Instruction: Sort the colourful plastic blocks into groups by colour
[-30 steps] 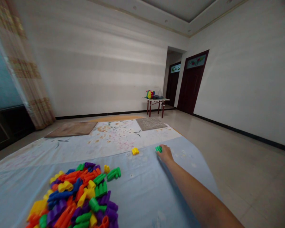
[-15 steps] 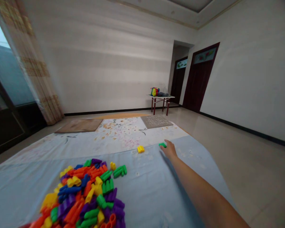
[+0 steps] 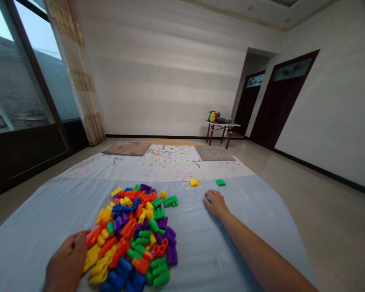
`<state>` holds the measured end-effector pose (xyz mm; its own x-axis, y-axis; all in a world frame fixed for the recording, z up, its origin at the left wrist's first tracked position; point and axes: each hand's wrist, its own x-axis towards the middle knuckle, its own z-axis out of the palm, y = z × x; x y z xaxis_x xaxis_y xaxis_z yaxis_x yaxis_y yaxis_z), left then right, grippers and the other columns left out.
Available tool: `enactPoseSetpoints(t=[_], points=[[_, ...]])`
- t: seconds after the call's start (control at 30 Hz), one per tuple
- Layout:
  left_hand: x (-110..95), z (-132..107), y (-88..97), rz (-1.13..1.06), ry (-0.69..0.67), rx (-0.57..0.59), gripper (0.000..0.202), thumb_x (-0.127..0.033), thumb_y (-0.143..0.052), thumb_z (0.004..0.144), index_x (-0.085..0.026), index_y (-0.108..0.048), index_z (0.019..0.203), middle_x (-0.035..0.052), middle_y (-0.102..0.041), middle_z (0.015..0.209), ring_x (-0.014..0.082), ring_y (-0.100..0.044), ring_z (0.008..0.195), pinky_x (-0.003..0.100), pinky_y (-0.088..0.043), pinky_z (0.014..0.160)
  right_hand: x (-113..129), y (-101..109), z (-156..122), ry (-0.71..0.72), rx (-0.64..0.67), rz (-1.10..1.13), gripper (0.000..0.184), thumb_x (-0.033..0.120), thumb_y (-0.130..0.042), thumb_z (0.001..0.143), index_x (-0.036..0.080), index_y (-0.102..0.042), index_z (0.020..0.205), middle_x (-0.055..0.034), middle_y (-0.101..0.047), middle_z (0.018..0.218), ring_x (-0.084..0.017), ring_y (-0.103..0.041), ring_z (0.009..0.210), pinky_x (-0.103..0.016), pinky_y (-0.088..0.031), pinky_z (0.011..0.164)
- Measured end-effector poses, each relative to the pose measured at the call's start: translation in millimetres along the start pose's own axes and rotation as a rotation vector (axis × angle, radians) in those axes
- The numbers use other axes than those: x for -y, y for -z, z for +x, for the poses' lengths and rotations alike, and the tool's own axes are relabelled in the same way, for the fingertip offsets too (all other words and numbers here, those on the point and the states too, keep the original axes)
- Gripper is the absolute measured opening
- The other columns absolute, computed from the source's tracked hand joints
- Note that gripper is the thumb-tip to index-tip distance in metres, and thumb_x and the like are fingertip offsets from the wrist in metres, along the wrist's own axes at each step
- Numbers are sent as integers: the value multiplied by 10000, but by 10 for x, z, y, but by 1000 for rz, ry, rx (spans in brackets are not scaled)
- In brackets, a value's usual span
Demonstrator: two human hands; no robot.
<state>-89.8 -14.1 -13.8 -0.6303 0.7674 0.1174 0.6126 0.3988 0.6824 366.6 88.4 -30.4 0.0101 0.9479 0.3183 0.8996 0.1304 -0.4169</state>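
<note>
- Apart from the heap: one yellow piece (image 3: 194, 182) and one green piece (image 3: 220, 182) lie side by side, not touching, on the light blue cloth (image 3: 197, 247), near its border with the white floral cloth (image 3: 134, 168).
- In the heap: the great bulk of the plastic pieces (image 3: 129, 228), in orange, blue, purple, yellow and green, lies jumbled, with no ordering by colour evident.
- Heap margin: a green ribbed piece (image 3: 170, 201) and a small yellow piece (image 3: 163, 194) lie at its far right edge.
- Extent, as judged from this layout: two pieces set out, a small share of the whole; nearly all others lie unseparated, and no joined structure is discernible.
- Right hand (image 3: 215, 204): low over the cloth, just nearer than the two separate pieces; fingers loosely curled, thumb apart, nothing visible in its grasp.
- Left hand (image 3: 66, 261): at the heap's left edge, fingertips against an orange piece (image 3: 93, 237); whether they grip it cannot be told.
</note>
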Motion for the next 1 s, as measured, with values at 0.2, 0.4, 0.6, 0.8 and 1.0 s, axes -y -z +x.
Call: enactPoseSetpoints(t=[0.2,0.4,0.6,0.8,1.0], points=[[-205,-116,113,-34,37,48,404,-415,-340,831,-198,-652,968,63,-656,909,224,-573,860,291,-420,708,753,-80,-143,293,69,257,262,214,-560,816,190,-644,1063,-82,-649,1097,-203,-552,1076,-340,-392,975],[-207,-134,88,-17,34,39,457,-439,-291,834,-190,-648,975,100,-655,940,238,-566,871,317,-411,731,1530,-316,-241,402,258,426,441,185,-680,713,180,-625,1151,-89,-627,1191,-234,-534,1145,-364,-376,1008],[-179,-133,78,-49,35,45,446,-443,-305,822,-190,-641,971,112,-654,970,247,-566,894,328,-411,757,1360,-304,-231,317,286,425,414,205,-717,690,197,-660,1101,-89,-659,1121,-249,-582,1068,-377,-432,946],[-210,-133,95,-6,42,65,478,-464,-273,828,-201,-639,989,105,-644,974,247,-557,893,320,-403,739,830,-68,-247,254,164,374,419,106,-644,699,165,-645,1114,-95,-654,1116,-236,-579,1071,-360,-420,964],[-155,-71,66,21,53,71,456,-455,-281,828,-226,-639,994,70,-651,946,222,-565,852,288,-408,694,616,-31,-294,147,115,281,443,157,-661,688,177,-629,1130,-98,-616,1172,-239,-543,1125,-367,-387,1005]])
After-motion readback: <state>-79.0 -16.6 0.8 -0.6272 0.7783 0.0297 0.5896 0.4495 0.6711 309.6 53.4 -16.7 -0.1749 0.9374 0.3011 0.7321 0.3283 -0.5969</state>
